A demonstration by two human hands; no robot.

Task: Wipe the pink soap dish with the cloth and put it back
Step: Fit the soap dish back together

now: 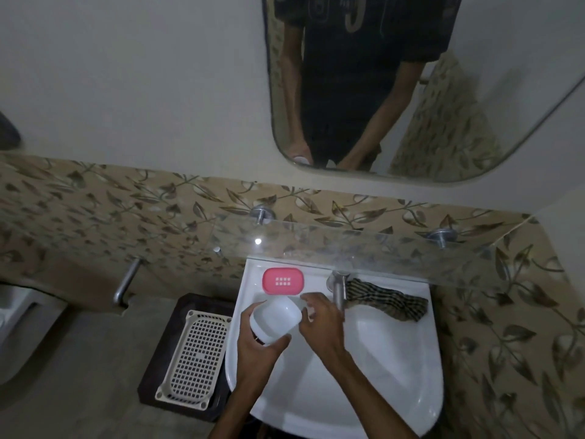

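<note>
Left hand (256, 350) round white tray (274, 321); pink soap dish (282, 281) lengthwise along sink (395, 359) rim.

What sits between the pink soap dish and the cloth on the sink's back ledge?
The metal tap stands between the pink soap dish and the striped cloth, with bare white ledge either side, as the head view shows.

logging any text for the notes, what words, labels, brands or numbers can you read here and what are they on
No text here can be read.
Shirt print, seen in the mirror: pale shapes that may be letters, too blurred and cut off to read.
Pink soap dish: only a grid of white drain holes, no lettering.
White container in the left hand: no label visible.
Striped cloth, tap and sink: no markings visible.
</note>
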